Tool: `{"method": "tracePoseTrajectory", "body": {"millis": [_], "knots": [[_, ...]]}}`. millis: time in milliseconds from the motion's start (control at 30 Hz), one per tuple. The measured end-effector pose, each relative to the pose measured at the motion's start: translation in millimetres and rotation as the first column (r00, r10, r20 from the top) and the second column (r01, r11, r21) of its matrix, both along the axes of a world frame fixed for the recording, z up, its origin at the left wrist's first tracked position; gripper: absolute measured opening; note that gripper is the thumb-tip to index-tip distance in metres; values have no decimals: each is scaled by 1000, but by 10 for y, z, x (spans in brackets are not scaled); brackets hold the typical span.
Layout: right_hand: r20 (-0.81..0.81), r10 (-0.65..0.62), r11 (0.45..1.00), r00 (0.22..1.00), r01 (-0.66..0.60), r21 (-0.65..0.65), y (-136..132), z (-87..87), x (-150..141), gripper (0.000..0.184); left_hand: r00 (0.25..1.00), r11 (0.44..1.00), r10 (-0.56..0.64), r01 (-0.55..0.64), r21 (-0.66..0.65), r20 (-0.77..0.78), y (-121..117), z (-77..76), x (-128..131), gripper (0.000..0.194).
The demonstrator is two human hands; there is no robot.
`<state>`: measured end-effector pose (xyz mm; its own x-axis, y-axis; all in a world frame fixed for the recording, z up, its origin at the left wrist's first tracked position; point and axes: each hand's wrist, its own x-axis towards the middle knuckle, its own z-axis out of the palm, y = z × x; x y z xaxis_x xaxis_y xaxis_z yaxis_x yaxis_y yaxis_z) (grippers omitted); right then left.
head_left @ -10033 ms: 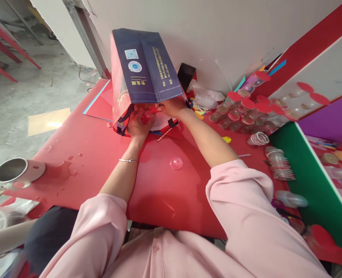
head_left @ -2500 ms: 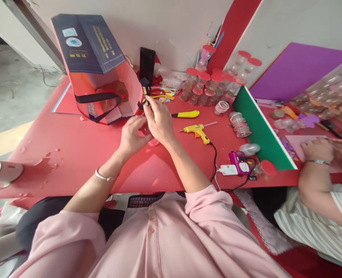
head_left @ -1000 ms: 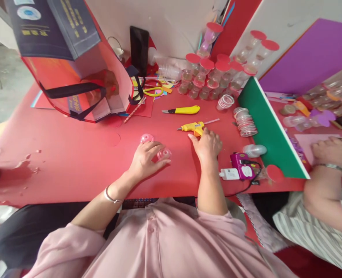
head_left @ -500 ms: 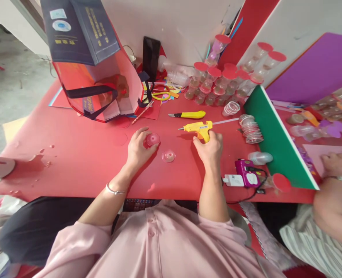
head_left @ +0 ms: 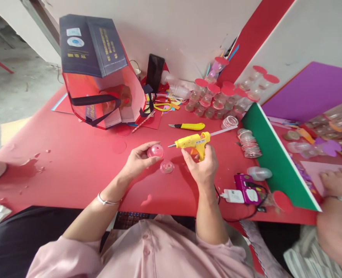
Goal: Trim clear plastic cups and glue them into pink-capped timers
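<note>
My left hand [head_left: 137, 161] grips a clear plastic dome lid [head_left: 155, 151] by its side, thumb and fingers around the rim. A second dome lid [head_left: 167, 167] rests on the red table [head_left: 80, 170] just below it. In my right hand [head_left: 202, 164] is a yellow hot glue gun [head_left: 192, 142], held by its handle. Its metal nozzle points left, close to the lid in my left hand. A pale glue stick [head_left: 224, 130] sticks out of the gun's back end.
A yellow utility knife [head_left: 186, 126] lies beyond the glue gun. Shopping bag [head_left: 94, 50] stands back left; red-capped cup hourglasses [head_left: 208, 98] cluster behind. Stacked lids [head_left: 249, 143], a purple power box [head_left: 247, 189] and a green divider [head_left: 278, 162] are right. Another person's arm [head_left: 337, 216] rests beyond.
My right hand has lifted the glue gun off the table and moved it left. My left hand has raised and tilted its lid, bringing it near the nozzle. The camera view has shifted.
</note>
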<state>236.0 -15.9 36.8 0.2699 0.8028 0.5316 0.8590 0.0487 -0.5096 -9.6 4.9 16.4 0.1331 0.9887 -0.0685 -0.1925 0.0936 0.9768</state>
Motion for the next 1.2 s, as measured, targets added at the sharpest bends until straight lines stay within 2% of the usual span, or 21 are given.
{"method": "tracePoseTrajectory", "body": {"millis": [133, 267, 533, 667, 800, 1200], "knots": [[46, 7, 999, 999, -8, 34, 1, -11, -18, 47, 991, 994, -53, 64, -85, 123, -29, 50, -7, 57], [89, 21, 999, 996, -24, 34, -13, -18, -38, 43, 955, 973, -117, 166, -161, 274, -40, 107, 8, 64], [43, 25, 996, 999, -28, 79, -51, -1, -51, 37, 931, 981, -93, 146, -127, 354, -11, 38, 12, 60], [88, 46, 978, 995, -63, 198, -38, 46, -50, 27, 914, 979, -105, 164, -121, 392, -5, -15, 12, 69], [179, 34, 939, 983, -93, 331, -15, 87, -20, 26, 889, 975, -116, 187, -119, 443, 6, -59, 8, 71], [250, 26, 913, 968, -124, 388, -22, 141, -36, 25, 876, 980, -102, 171, -106, 472, 10, -32, 28, 68]]}}
